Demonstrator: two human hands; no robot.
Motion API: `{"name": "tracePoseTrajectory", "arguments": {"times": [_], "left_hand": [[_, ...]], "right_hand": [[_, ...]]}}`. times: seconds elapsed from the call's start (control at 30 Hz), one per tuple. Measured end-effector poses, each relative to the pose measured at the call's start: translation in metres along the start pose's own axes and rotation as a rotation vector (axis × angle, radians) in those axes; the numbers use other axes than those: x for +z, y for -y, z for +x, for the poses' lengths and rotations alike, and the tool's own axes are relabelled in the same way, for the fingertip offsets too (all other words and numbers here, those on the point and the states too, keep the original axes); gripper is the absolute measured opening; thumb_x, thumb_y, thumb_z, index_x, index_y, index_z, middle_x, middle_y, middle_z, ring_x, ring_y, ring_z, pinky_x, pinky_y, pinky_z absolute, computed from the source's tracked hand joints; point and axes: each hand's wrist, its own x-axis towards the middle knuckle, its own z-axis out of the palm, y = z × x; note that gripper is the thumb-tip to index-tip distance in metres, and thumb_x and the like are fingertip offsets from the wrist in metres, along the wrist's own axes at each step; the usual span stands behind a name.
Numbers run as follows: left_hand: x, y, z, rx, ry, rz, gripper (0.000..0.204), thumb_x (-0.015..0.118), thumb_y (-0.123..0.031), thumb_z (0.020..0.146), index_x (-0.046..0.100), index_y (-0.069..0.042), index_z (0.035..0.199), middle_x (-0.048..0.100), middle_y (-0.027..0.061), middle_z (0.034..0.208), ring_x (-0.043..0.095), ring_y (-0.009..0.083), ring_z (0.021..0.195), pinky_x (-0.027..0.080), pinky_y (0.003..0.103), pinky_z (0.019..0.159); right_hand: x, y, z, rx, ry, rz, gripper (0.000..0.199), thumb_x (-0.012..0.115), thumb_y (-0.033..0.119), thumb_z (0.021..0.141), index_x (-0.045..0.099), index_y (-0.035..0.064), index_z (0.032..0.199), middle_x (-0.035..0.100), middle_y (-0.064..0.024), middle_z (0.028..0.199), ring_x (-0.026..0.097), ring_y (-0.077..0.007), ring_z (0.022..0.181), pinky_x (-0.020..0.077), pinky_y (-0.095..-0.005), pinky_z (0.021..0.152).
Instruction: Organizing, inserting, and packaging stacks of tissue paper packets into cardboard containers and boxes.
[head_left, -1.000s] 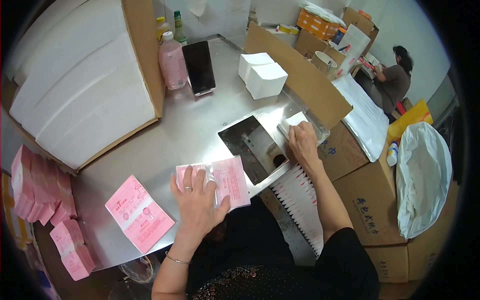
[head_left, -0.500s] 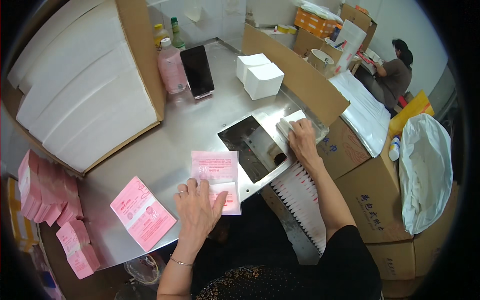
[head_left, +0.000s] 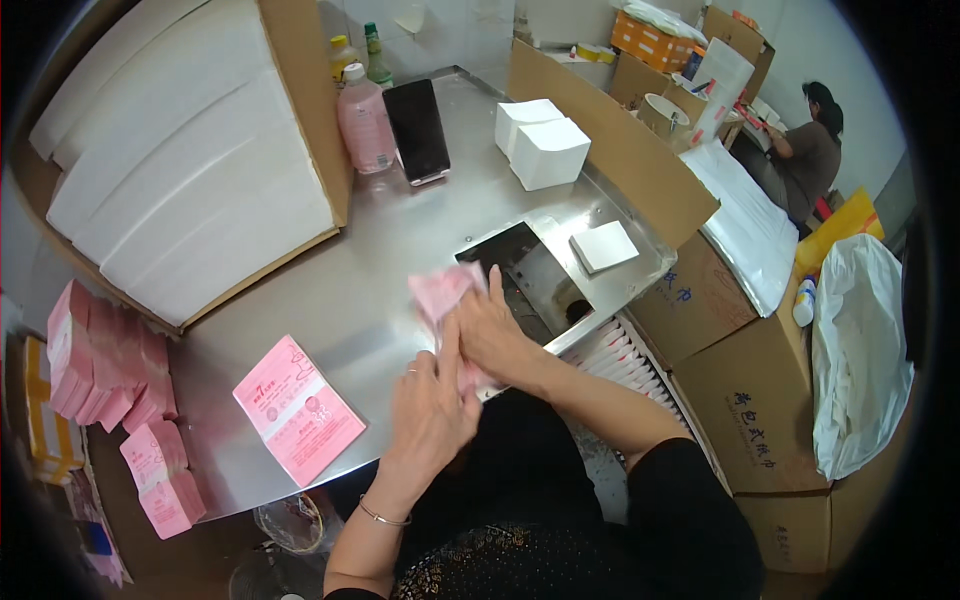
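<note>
Mid-frame, the left hand and right hand meet over a blurred pink wrapper; from here I can't tell whether either pinches it. A pink stack lies lower left, a phone stands upper centre.

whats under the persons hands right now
A pink wrapper, blurred, pokes out past the right hand, and more pink shows between it and the left hand. The part beneath the hands is covered, and whether the wrapper holds anything can't be seen.

Smooth pink wrappers, shiny metal tabletop, matt paper block, crinkled plastic bag
</note>
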Motion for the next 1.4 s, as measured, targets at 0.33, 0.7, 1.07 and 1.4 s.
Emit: {"name": "tracePoseTrajectory", "arguments": {"times": [0.33,0.7,1.07,1.4], "left_hand": [[-0.047,0.027,-0.051,0.019,-0.115,-0.074,0.027,0.065,0.001,0.068,0.062,-0.008,0.094,0.057,0.008,0.095,0.055,0.0327,0.094,0.041,0.042,0.082],[-0.096,0.073,-0.073,-0.349,-0.2,0.313,0.018,0.054,0.004,0.083,0.056,-0.002,0.1,0.055,0.0136,0.094,0.052,0.0344,0.096,0.038,0.045,0.092],[0.0,0.02,-0.009,-0.045,-0.182,0.123,0.017,0.067,-0.007,0.086,0.059,-0.003,0.1,0.052,0.0153,0.095,0.05,0.0329,0.093,0.038,0.046,0.088],[0.006,0.026,-0.009,0.11,-0.139,-0.12,0.041,0.075,-0.02,0.076,0.059,0.0,0.108,0.055,0.0204,0.124,0.052,0.0361,0.116,0.043,0.043,0.09]], "right_hand": [[-0.012,-0.073,-0.038,0.392,0.154,0.027,0.011,0.06,0.009,0.084,0.067,0.003,0.09,0.067,-0.0179,0.074,0.068,-0.0364,0.073,0.0532,-0.0478,0.065],[-0.021,-0.148,-0.068,0.538,-0.252,-0.228,0.019,0.059,0.013,0.089,0.065,-0.0019,0.078,0.058,-0.0177,0.088,0.056,-0.0345,0.09,0.0478,-0.0455,0.075],[-0.02,-0.156,-0.076,0.514,-0.241,-0.156,0.013,0.062,0.009,0.083,0.064,-0.0022,0.089,0.056,-0.0179,0.091,0.054,-0.0355,0.092,0.0464,-0.0465,0.079],[-0.05,0.023,-0.041,-0.371,-0.086,0.286,0.032,0.063,0.016,0.083,0.064,0.0068,0.114,0.061,-0.0127,0.105,0.061,-0.0316,0.106,0.0436,-0.0619,0.099]]}}
